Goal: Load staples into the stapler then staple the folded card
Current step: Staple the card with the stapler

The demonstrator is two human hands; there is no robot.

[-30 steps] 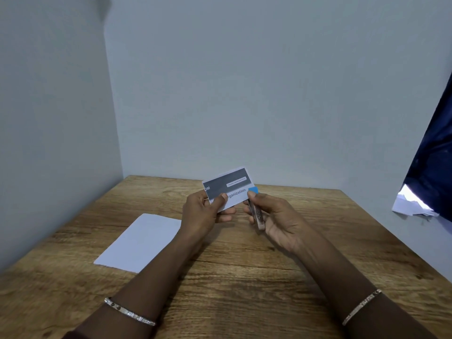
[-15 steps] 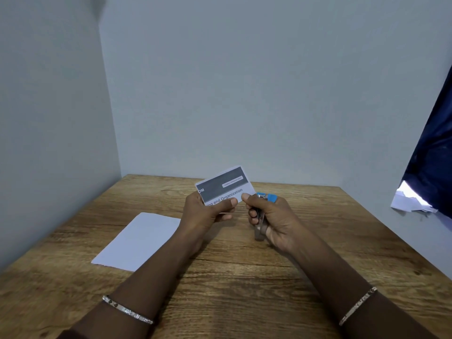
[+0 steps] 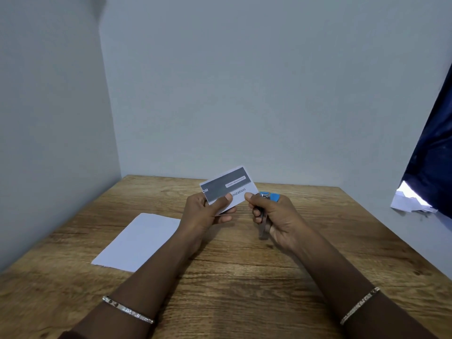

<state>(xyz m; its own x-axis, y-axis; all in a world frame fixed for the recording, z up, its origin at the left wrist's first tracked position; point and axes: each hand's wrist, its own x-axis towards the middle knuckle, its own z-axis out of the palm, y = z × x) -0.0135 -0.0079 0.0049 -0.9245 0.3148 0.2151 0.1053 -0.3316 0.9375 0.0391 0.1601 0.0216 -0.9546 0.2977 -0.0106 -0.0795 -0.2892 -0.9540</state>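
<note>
My left hand (image 3: 205, 211) pinches a folded card (image 3: 228, 185), grey band on top and white below with printed text, held up above the table. My right hand (image 3: 276, 216) grips a small stapler (image 3: 265, 209) with a blue end and metal body, pointing downward in the fist. The thumb and forefinger of my right hand also touch the card's lower right corner. The stapler's jaw is mostly hidden by my fingers.
A blank white sheet (image 3: 139, 241) lies on the wooden table (image 3: 232, 277) to the left of my arms. Grey walls close the left and back. A dark blue curtain (image 3: 433, 162) hangs at the right with crumpled white paper (image 3: 411, 201) under it.
The stapler has turned in my right hand, from held between fingertips beside the card to gripped in the fist with its blue end up. The card has tilted slightly.
</note>
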